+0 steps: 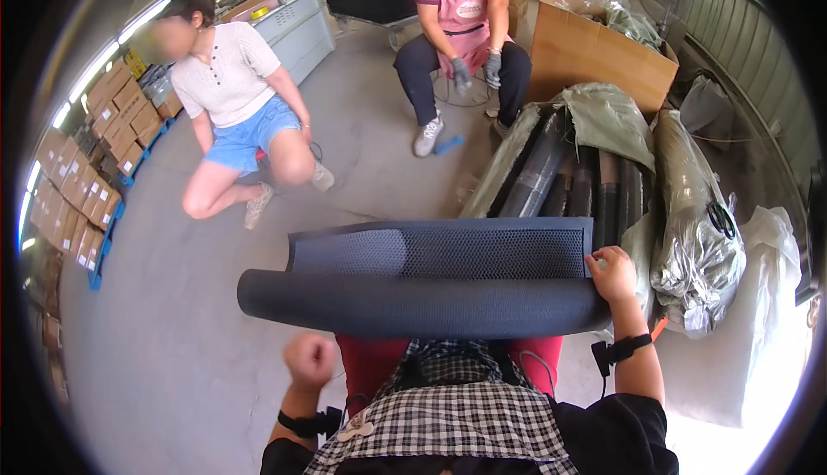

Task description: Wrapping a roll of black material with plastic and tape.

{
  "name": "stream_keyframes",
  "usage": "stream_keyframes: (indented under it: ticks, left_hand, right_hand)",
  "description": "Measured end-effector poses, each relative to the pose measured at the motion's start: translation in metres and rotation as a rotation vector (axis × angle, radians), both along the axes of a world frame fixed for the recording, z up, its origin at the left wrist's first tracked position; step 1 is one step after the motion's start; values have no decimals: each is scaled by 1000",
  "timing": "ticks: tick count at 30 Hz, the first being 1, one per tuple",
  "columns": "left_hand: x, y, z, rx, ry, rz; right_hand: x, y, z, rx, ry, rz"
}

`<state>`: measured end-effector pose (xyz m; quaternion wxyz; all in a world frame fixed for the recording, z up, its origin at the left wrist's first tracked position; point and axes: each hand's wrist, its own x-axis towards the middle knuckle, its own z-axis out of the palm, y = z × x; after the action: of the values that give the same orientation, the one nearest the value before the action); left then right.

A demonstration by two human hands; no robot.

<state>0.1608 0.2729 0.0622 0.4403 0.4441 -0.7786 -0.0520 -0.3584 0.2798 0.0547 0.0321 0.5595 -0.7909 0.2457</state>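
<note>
Right hand (613, 273) is gripping the mat roll (422, 303) at 3 o'clock, left hand (310, 360) is fisted empty, so the unsupported end is risking unrolling.

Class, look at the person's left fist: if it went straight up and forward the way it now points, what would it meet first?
Most likely the dark rolled mat lying across the lap: the left hand sits just below its near edge. Depth is unclear, so it might pass under the roll.
</note>
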Motion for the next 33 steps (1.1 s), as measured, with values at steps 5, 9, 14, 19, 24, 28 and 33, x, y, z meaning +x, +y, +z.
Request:
stream_keyframes:
  ticks: [5, 9, 14, 19, 24, 28, 33]
  left_hand:
    - [-32, 11, -13, 1511, 142, -468]
    - [-43, 8, -59, 1846, 805, -558]
    - [-83, -11, -86, 1693, 1090, -794]
    - [-107, -28, -89, 1590, 1037, -665]
    - [-120, -40, -100, 1508, 1474, -673]
    - [-134, -58, -117, 1514, 1763, -681]
    - [-167, -91, -114, 1356, 1951, -773]
  right_hand:
    - [36, -15, 31, -4, 80, 343]
    - [126, 13, 47, 172, 172, 889]
    - [115, -32, 41, 270, -44, 1000]
    - [89, -94, 34, 612, -210, 1052]
    - [80, -119, 26, 877, -386, 984]
    - [88, -121, 32, 1017, -634, 988]
    - [90, -120, 31, 992, -673, 974]
